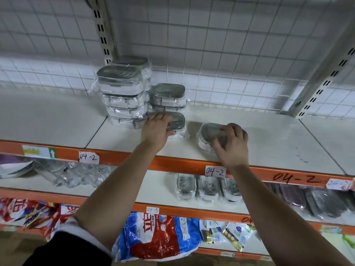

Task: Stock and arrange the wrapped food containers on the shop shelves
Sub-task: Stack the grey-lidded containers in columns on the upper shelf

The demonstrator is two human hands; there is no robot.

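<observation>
The left hand point(156, 131) holds a wrapped box point(178, 120) beside the tall stack point(124, 96). The right hand point(232, 144) grips a loose box point(206, 134); it should slide over gently and sit straight.

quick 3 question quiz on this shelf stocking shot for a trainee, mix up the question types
1. True or false: the right hand grips a lone container that stands apart from the tall stack on the top shelf.
2. The paper label just below the right hand reads: A 04-2, B 04-5, C 07-9.
3. Fill the gap: the ___ hand lies on the low container next to the tall stack.

Key: 1 true; 2 A; 3 left, the left hand.
</observation>
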